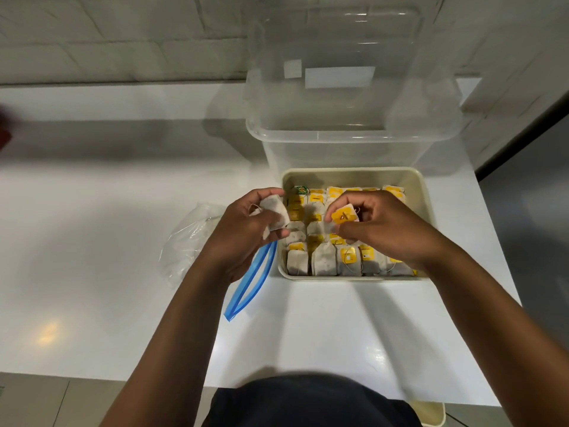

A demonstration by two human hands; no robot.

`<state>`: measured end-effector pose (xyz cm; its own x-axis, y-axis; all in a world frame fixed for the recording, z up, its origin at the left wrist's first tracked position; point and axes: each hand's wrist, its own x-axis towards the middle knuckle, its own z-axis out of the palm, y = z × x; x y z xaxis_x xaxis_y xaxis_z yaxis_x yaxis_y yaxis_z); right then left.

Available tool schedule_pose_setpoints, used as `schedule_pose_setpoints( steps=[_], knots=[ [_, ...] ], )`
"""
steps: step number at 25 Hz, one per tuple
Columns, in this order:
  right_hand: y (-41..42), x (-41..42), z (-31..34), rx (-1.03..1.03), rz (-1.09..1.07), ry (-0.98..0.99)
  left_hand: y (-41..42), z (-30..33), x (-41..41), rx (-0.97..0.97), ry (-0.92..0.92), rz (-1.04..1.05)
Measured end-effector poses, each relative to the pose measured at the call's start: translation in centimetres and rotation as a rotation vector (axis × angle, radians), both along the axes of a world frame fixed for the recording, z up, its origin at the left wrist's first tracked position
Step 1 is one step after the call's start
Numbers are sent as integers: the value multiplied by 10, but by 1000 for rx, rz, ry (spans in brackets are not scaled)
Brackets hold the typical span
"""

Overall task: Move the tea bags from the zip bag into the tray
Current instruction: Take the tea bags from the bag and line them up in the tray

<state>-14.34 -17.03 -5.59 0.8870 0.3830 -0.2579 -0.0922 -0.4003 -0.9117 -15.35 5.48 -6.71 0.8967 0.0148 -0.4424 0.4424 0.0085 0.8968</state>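
Observation:
A cream tray [422, 192] sits on the white table, packed with several rows of tea bags [323, 260] bearing yellow tags. My left hand [243, 238] hovers at the tray's left edge and grips a grey tea bag [275, 212]. My right hand [378, 229] is over the middle of the tray, fingers pinched on a tea bag with a yellow tag [343, 217]. The clear zip bag [191, 241] with a blue zipper strip [249, 285] lies flat left of the tray, partly hidden under my left hand.
A large clear plastic storage box [348, 97] stands directly behind the tray. The table's right edge [492, 229] runs close to the tray. A red blurred object [4, 134] shows at the far left edge. Dark clothing covers the near table edge.

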Motion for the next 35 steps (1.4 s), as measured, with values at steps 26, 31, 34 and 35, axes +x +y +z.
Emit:
schedule_pose_setpoints(
  steps=[26,31,34,35],
  knots=[
    [23,8,-45,-657,528,-106,0,-8,15,878,-221,-471],
    [28,2,-39,-644,309,-401,2,-6,12,855,-170,-423],
    [32,-6,-26,-402,225,-481,4,-6,10,792,-143,-387],
    [35,-8,-25,-366,260,-453,4,-6,10,772,-139,-373]
  ],
)
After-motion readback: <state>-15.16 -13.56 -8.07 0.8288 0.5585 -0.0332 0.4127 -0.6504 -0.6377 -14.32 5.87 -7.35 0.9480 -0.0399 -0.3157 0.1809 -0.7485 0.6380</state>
